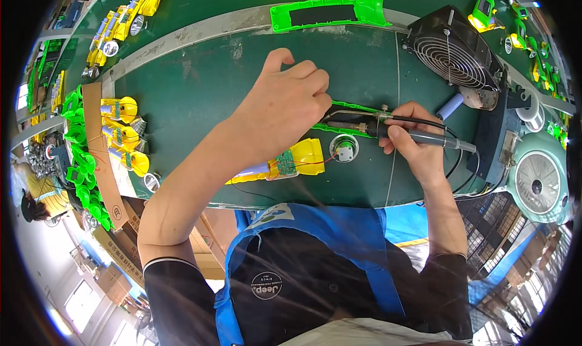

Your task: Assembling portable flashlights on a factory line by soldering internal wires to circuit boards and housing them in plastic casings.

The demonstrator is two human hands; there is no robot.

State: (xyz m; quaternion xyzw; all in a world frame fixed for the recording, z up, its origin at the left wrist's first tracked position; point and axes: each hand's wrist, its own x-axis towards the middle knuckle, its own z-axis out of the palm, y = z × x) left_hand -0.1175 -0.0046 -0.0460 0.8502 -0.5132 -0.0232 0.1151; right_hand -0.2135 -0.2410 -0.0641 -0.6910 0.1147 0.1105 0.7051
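Observation:
My right hand [418,152] grips a soldering iron [436,140] with a thin curved metal tube fixed along it. Its tip points left, over a green plastic casing half [330,127] lying on the bench. Above that casing's left end is my left hand [291,100], back upward and fingers curled in; whatever they hold is hidden beneath. Nearer me lies a yellow casing part [310,153] with a blue battery and a green circuit board [284,163]. Red wires run from it to a round silver lamp head [344,149].
A black fan [448,52] stands at the far right, near a loose blue battery [450,106] and a solder spool [532,114]. Another green casing [279,17] lies at the back. Several yellow assemblies [124,134] sit left, beside a cardboard strip [97,134] and stacked green casings.

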